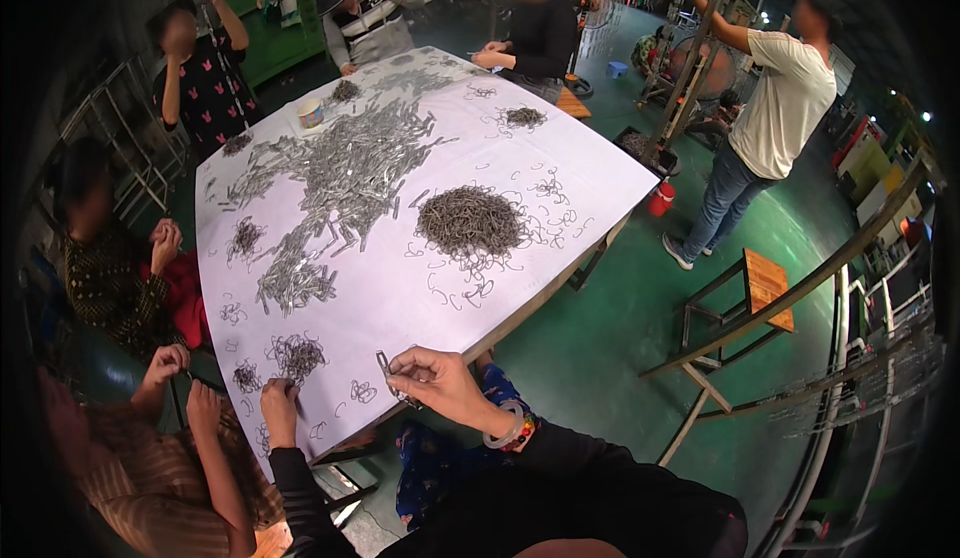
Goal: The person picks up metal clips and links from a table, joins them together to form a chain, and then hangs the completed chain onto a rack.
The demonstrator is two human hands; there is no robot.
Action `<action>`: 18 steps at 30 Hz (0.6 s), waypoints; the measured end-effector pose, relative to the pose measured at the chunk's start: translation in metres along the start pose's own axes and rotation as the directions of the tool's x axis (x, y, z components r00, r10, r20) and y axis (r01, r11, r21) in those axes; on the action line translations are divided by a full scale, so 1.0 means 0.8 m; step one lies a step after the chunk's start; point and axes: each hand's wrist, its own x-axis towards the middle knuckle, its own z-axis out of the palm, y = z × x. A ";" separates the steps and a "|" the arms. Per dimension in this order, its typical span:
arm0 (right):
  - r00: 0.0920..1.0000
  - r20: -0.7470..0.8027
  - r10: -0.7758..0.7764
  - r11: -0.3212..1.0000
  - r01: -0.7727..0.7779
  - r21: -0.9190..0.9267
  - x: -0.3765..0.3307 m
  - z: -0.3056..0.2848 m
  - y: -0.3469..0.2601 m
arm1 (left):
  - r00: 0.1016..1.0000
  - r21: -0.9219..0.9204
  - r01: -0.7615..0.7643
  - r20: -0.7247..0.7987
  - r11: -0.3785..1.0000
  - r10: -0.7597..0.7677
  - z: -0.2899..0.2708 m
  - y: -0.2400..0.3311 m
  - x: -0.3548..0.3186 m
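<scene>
My right hand (438, 382) is closed over the table's near edge, pinching a narrow metal piece with a long slot (383, 362). More dark metal shows under its fingers, partly hidden. To the left, my left hand (280, 408) reaches to a small pile of bent wire hooks (300, 356). Its fingers are drawn together at the pile's lower edge, and what they hold is too small to make out. Between the hands lies a little cluster of loose hooks (362, 391). Another small heap of hooks (246, 376) sits left of my left hand.
On the white-covered table (400, 308) spread many flat metal strips (360, 163) and a large dark heap of hooks (470, 220). A paper tub (310, 113) stands farther back. Several people work around the table. A wooden-topped stool (767, 283) stands at right.
</scene>
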 end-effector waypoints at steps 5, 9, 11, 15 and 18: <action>0.999 -0.011 0.051 0.999 -0.051 -0.015 -0.008 -0.006 0.013 | 0.990 0.115 -0.096 0.112 0.989 0.083 0.009 -0.001 -0.004; 0.998 0.021 0.061 0.998 -0.062 0.011 -0.012 -0.002 0.019 | 0.982 0.213 -0.077 0.186 0.974 0.037 0.004 -0.003 0.003; 0.997 0.025 0.074 0.997 -0.074 0.001 -0.014 -0.002 0.009 | 0.980 0.242 -0.053 0.201 0.969 0.004 0.003 -0.001 0.009; 0.999 0.001 0.039 0.998 -0.039 -0.042 -0.017 -0.011 0.004 | 0.991 0.206 -0.035 0.131 0.978 0.008 0.010 0.018 0.024; 0.999 -0.014 0.037 0.999 -0.037 -0.040 -0.018 -0.018 -0.004 | 0.998 0.163 -0.029 0.061 0.986 0.019 0.020 0.037 0.041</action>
